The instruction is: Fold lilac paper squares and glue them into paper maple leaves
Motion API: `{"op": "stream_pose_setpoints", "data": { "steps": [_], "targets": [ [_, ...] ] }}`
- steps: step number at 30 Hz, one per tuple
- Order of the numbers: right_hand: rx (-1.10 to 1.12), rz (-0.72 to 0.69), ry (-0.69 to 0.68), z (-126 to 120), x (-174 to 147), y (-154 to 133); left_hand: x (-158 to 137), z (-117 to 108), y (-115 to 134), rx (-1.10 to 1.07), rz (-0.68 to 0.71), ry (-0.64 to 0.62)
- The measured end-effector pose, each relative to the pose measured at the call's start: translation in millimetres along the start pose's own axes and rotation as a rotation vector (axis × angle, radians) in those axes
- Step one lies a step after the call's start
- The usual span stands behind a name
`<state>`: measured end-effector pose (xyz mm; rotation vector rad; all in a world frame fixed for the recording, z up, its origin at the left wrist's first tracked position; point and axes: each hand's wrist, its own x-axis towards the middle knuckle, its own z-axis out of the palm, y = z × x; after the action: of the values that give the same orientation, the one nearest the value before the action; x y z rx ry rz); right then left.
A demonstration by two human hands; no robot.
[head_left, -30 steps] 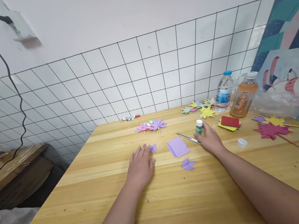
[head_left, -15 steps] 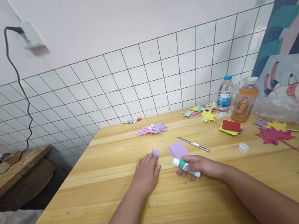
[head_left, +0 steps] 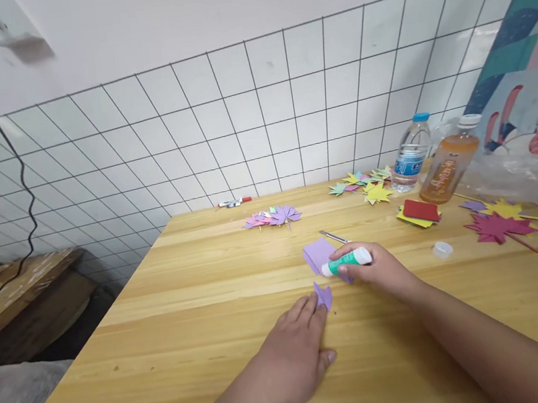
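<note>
In the head view, the right hand (head_left: 380, 269) sits just right of the frame's centre, its fingers closed around a glue stick (head_left: 347, 261). The stick lies nearly level in the grasp, green body toward the left and white end toward the right, poking out past the thumb side. Its left tip is over the lower right corner of a flat lilac paper square (head_left: 318, 255) that lies on the wooden table (head_left: 206, 319). Behind the hand, a slim metal blade (head_left: 333, 237) shows partly, angled toward the upper left.

The left hand (head_left: 296, 349) is lower, a little left of centre, palm down and fingers loosely spread flat on the wood. Its fingertips touch a small folded purple piece (head_left: 323, 296), which lies just below the lilac square and just left of the right hand. It pins the piece rather than pinching it.

Farther up the frame, near the tiled wall, lies a cluster of purple and pink paper leaves (head_left: 274, 217), with a red-capped marker (head_left: 234, 202) beyond it. At upper right stand a water bottle (head_left: 410, 155) and an orange drink bottle (head_left: 448, 162), with yellow and green paper leaves (head_left: 365, 187) to their left. A red and yellow paper stack (head_left: 420, 212), a white cap (head_left: 442, 249) and a dark red paper leaf (head_left: 498, 228) lie at right.
</note>
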<state>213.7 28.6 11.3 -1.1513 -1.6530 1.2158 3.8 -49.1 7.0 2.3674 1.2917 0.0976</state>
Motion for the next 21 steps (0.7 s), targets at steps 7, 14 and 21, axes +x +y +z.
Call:
{"op": "stream_pose_setpoints", "data": {
  "steps": [7, 14, 21],
  "targets": [
    [-0.538, -0.214, 0.144, 16, -8, 2, -1, -1, 2, 0.056, -0.015, -0.074],
    [-0.698, -0.358, 0.073, 31, -10, 4, -3, 2, 1, 0.125, 0.005, -0.068],
    [-0.759, -0.364, -0.029, 36, -4, 9, 0, 5, 3, 0.153, 0.007, -0.023]
  ]
}}
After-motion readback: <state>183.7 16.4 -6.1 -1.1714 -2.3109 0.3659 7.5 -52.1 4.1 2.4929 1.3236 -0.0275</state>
